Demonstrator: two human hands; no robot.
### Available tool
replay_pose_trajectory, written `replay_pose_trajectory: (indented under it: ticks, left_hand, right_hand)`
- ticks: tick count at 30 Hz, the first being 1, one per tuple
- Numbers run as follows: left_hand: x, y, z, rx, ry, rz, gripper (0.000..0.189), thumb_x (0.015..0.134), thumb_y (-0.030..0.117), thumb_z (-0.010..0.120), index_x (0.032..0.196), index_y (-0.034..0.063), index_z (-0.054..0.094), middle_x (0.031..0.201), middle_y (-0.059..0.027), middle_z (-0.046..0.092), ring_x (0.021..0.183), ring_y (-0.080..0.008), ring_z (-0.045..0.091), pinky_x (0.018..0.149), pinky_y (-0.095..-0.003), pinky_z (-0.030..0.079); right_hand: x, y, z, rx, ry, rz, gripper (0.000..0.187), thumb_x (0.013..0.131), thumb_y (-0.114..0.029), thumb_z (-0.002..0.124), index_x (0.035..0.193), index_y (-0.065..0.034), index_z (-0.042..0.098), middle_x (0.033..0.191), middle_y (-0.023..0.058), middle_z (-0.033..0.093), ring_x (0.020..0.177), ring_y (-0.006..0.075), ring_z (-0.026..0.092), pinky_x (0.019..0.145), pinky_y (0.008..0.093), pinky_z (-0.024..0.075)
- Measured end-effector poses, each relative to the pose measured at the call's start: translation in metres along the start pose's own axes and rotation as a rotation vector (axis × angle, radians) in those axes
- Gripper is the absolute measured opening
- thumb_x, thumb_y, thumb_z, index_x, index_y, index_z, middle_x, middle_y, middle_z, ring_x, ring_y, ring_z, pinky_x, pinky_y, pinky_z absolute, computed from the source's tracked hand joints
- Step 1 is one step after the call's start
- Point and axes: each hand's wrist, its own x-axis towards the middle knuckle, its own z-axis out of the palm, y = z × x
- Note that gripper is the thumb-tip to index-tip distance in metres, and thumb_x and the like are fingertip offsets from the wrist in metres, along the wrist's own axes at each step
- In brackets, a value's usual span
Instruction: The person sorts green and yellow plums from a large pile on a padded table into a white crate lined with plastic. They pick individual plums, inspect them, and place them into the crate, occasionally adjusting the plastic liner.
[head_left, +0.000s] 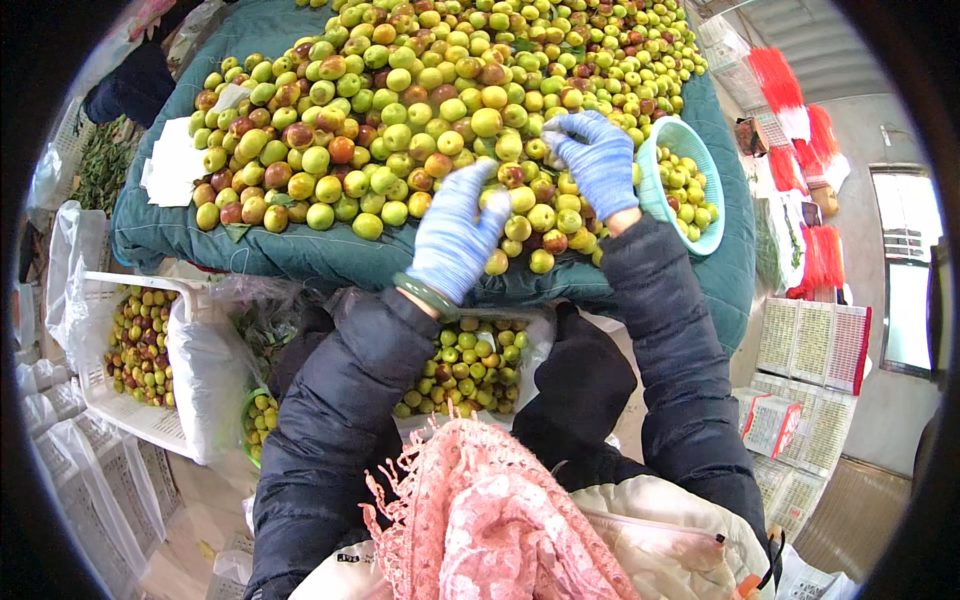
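Note:
A wide heap of green and reddish-brown jujubes (397, 142) covers a quilted green cloth (330, 255). My left hand (460, 232), in a blue-and-white knit glove with a green bangle at the wrist, is over the heap's near edge, thumb and fingers apart; no fruit shows in it. My right hand (594, 161), gloved alike, is curled above the fruit farther right; whether its fingertips pinch a jujube cannot be made out. Just right of that hand, a light turquoise plastic basket (718, 206) holds green jujubes. Below my left wrist, a plastic-lined crate (536, 352) holds more fruit.
White papers (174, 165) lie at the heap's left edge. A white crate (180, 281) of darker jujubes stands at lower left, near a small green basket (246, 427). Stacked white crates (806, 345) and red mesh netting (776, 79) are on the right. Dark clothing shows at upper left.

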Motion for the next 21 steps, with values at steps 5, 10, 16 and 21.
replay_pose_trajectory:
  ticks: [5,10,16,21]
  left_hand:
    - [0.004,0.003,-0.016,-1.335,-0.058,-0.746,0.053,0.09,0.049,0.057,0.125,0.0091,0.053,0.113,-0.0065,0.06,0.096,-0.0191,0.06,0.087,-0.0414,0.052]
    - [-0.029,-0.031,-0.107,-1.057,0.107,-0.699,0.035,0.096,0.022,0.05,0.126,0.004,0.051,0.115,-0.0095,0.06,0.101,-0.0204,0.058,0.084,-0.0342,0.05]
    - [-0.129,-0.142,-0.27,-0.862,0.316,-0.749,0.032,0.096,0.017,0.05,0.126,0.0059,0.052,0.097,-0.0006,0.058,0.061,-0.0028,0.046,0.043,-0.0157,0.032]
    - [-0.233,-0.266,-0.294,0.289,0.224,-0.69,0.042,0.091,0.03,0.059,0.127,0.0071,0.055,0.106,-0.0115,0.063,0.095,-0.0247,0.06,0.081,-0.0332,0.05]
  right_hand:
    - [-0.028,-0.063,0.04,-0.007,-0.105,-0.163,0.013,0.076,-0.014,0.071,0.086,-0.0055,0.071,0.082,0.0079,0.065,0.073,0.0185,0.064,0.066,0.0306,0.0522]
    - [-0.077,-0.106,0.108,-0.256,-0.493,-0.636,0.044,0.071,-0.03,0.069,0.112,-0.0183,0.062,0.116,0.0081,0.061,0.111,0.0351,0.052,0.086,0.0539,0.0431]
    - [-0.047,-0.072,0.078,-0.047,-0.369,-0.539,0.035,0.073,-0.026,0.067,0.104,-0.009,0.068,0.106,0.0146,0.065,0.103,0.0302,0.059,0.091,0.0385,0.0471]
    - [0.014,0.025,0.019,-0.757,-0.281,0.208,0.038,0.08,-0.027,0.062,0.115,-0.0114,0.064,0.109,0.0157,0.065,0.103,0.0305,0.061,0.087,0.0392,0.0494]
